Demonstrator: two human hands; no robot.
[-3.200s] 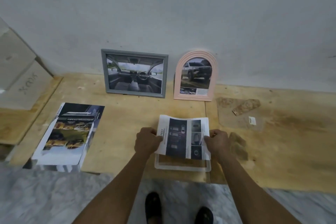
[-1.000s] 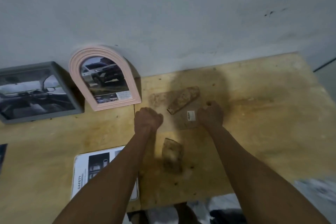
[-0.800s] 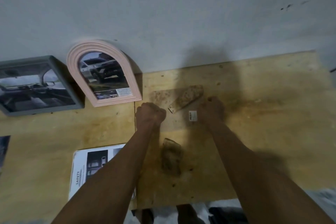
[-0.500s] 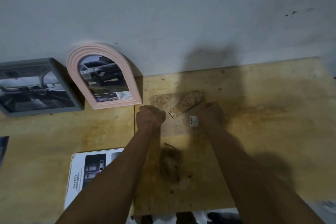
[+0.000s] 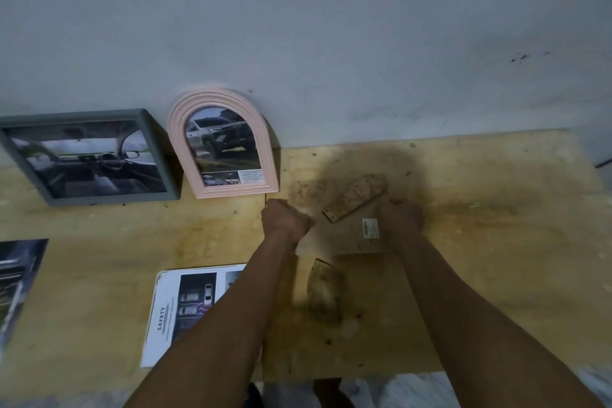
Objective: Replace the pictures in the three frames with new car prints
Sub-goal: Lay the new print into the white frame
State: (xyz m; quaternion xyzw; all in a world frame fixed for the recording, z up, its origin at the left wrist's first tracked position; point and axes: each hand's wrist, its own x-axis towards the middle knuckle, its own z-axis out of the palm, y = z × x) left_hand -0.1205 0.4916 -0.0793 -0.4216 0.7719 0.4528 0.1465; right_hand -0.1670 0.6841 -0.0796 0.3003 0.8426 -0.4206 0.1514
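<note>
Hands at the backing panel's edges
Our left hand (image 5: pixel 286 220) and right hand (image 5: pixel 402 217) curl their fingers around the clear backing panel (image 5: pixel 359 232) beside the pink frame (image 5: pixel 225 142); we risk it slipping onto the counter (image 5: pixel 480 258).

Grey frame (image 5: pixel 89 156), dark print (image 5: pixel 16 278) cut by left edge; forearm hides SAFETY print (image 5: pixel 185 301).

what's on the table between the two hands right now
In the head view, between the left hand and right hand lies a clear panel bearing a small label, with a speckled brown slab tilted across its far edge.
</note>
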